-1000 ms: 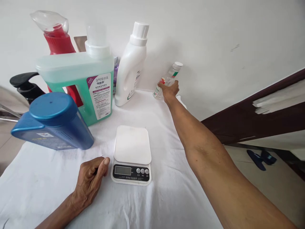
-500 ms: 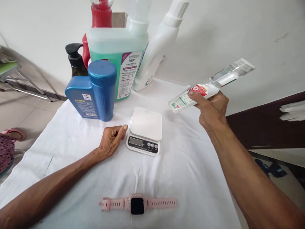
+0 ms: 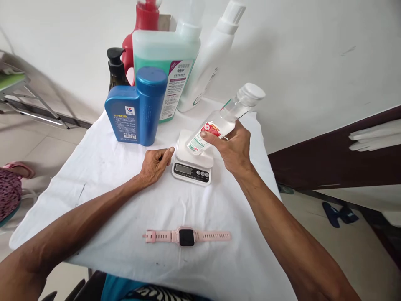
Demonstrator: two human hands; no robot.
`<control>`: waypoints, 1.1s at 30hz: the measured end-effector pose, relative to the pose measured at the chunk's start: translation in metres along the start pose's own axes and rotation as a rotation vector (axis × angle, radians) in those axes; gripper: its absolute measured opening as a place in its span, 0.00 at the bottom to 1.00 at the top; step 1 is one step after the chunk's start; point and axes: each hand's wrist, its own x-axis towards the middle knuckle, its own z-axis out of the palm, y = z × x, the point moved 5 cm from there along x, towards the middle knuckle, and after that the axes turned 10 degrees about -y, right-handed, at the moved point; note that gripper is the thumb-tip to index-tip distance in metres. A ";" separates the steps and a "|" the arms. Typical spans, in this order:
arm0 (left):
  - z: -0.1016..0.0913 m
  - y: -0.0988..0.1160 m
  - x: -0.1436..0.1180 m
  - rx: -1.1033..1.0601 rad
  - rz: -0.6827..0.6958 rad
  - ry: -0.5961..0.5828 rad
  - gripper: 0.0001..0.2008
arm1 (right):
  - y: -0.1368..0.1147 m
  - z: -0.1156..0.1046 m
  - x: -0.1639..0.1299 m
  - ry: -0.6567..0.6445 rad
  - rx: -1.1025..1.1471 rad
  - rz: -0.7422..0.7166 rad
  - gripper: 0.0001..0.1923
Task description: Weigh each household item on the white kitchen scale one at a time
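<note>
My right hand (image 3: 236,150) grips a clear bottle (image 3: 216,125) with a red, white and green label and a white cap. The bottle leans, its cap up to the right and its base over the white plate of a digital kitchen scale (image 3: 192,171). Whether the base touches the plate I cannot tell. My left hand (image 3: 155,165) rests on the cloth just left of the scale, fingers curled in and thumb pointing at it, with nothing visible inside. Nearer to me a pink smartwatch (image 3: 186,237) lies flat with its strap stretched out.
Behind the scale stand a blue bottle (image 3: 138,113), a jug of green liquid (image 3: 150,50), a white bottle (image 3: 206,62), a red bottle (image 3: 145,19) and a black pump bottle (image 3: 116,69). White cloth (image 3: 125,213) covers the table. At left is part of another person (image 3: 11,192).
My right hand has brought the bottle left and inward, from beyond the scale's right side to over its plate, and tipped it more upright. The left hand stays beside the scale; the camera view has shifted.
</note>
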 end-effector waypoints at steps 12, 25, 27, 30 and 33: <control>0.001 -0.002 0.002 0.000 -0.005 0.001 0.30 | 0.002 0.005 -0.001 0.010 0.126 0.090 0.32; 0.000 -0.005 0.002 -0.035 -0.058 0.019 0.31 | 0.082 -0.011 -0.086 0.378 0.646 0.393 0.34; 0.000 -0.005 0.002 -0.036 -0.062 0.022 0.31 | 0.087 -0.011 -0.092 0.357 0.653 0.384 0.35; 0.001 -0.005 0.001 -0.032 -0.072 0.022 0.32 | 0.089 -0.012 -0.093 0.324 0.656 0.371 0.36; 0.000 -0.004 0.001 -0.027 -0.088 0.029 0.33 | 0.089 -0.013 -0.090 0.293 0.649 0.350 0.36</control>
